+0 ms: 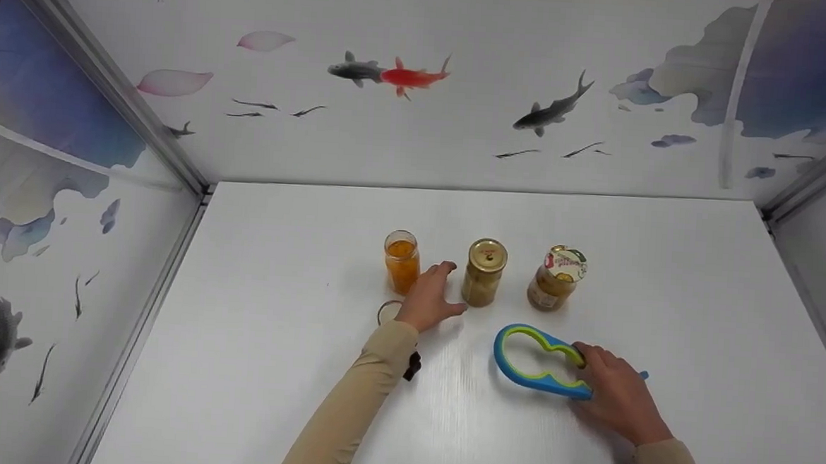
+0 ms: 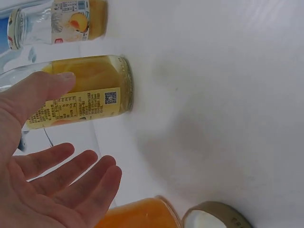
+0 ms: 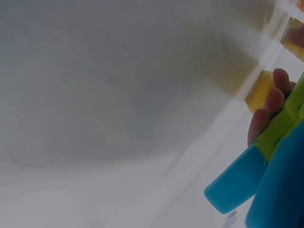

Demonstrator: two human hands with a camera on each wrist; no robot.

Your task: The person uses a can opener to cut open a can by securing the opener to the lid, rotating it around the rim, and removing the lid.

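My left hand reaches between two jars, its thumb and fingers spread apart with nothing in them. Just right of it stands a jar with a gold lid; in the left wrist view this jar's yellow label shows beside the thumb. Left of the hand is a lidless glass jar with orange contents. A loose lid lies in front of that jar, partly hidden by the wrist. My right hand grips the handles of a blue and green jar opener, held over the table.
A third jar with a patterned lid stands at the right of the row. The white table is bounded by a back wall and a left wall, both printed with fish.
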